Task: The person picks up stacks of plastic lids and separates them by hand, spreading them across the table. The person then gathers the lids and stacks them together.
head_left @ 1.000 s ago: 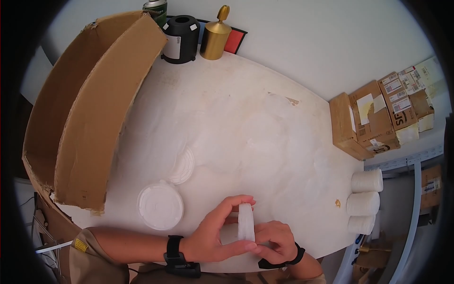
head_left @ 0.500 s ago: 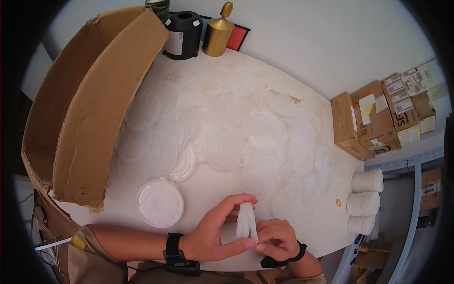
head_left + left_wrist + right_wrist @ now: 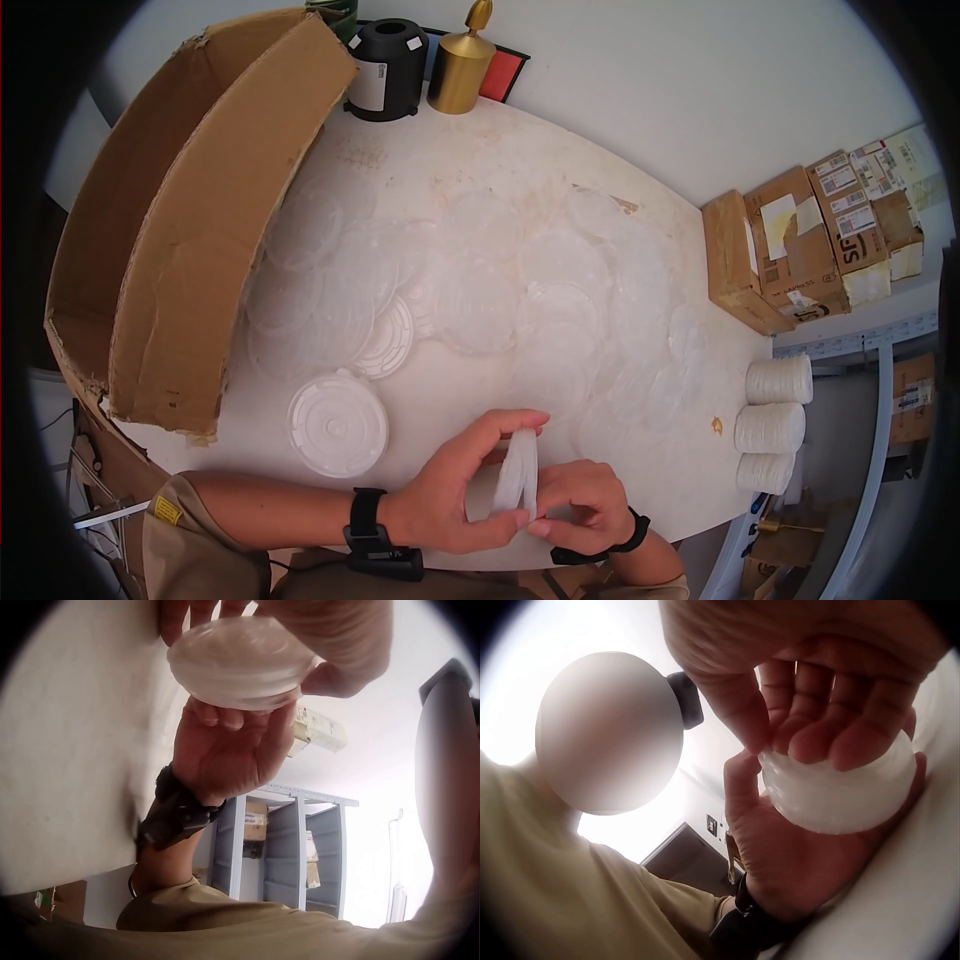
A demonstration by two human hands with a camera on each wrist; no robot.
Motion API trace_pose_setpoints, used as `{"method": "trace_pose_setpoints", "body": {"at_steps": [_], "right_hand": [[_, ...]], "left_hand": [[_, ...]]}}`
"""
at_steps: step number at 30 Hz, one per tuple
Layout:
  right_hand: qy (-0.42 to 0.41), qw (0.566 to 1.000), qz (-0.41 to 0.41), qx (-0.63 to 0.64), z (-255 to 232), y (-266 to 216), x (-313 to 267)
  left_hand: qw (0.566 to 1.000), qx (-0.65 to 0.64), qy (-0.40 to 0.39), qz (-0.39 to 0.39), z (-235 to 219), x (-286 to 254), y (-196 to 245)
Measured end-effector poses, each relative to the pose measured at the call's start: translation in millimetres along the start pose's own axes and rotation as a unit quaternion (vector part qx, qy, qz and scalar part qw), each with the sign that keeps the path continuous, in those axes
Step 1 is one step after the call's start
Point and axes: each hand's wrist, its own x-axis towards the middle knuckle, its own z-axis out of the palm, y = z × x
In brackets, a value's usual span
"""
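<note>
Likely light, bendy and slippery, the lids (image 3: pixel 514 475) are pinched by curled left hand (image 3: pixel 448 498) and right hand (image 3: pixel 587 500) at their rims, probably safest.

Left hand (image 3: pixel 445 495) grips a stack of translucent lids (image 3: pixel 512 472), set on edge, between thumb and fingers; right hand (image 3: pixel 585 502) pinches its near edge. Loose translucent discs (image 3: pixel 475 310) overlap across the white table (image 3: pixel 660 485). An open cardboard box (image 3: pixel 200 250) stands at left; three white stacks (image 3: pixel 769 428) line the right edge.
</note>
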Motion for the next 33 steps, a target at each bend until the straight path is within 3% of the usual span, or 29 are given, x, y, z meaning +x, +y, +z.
{"method": "trace_pose_setpoints", "body": {"at_steps": [17,22,33], "right_hand": [[-0.02,0.994,-0.053,-0.095,5.8,0.6,2.0],[-0.009,0.993,-0.064,-0.099,7.1,0.8,3.6],[0.01,0.994,-0.055,-0.092,4.0,0.1,-0.7]], "left_hand": [[0.997,0.048,-0.052,0.035,-2.0,-0.3,3.6],[0.991,0.088,-0.063,0.072,-2.0,0.6,3.2],[0.99,0.106,-0.053,0.069,1.1,1.3,3.9]]}}
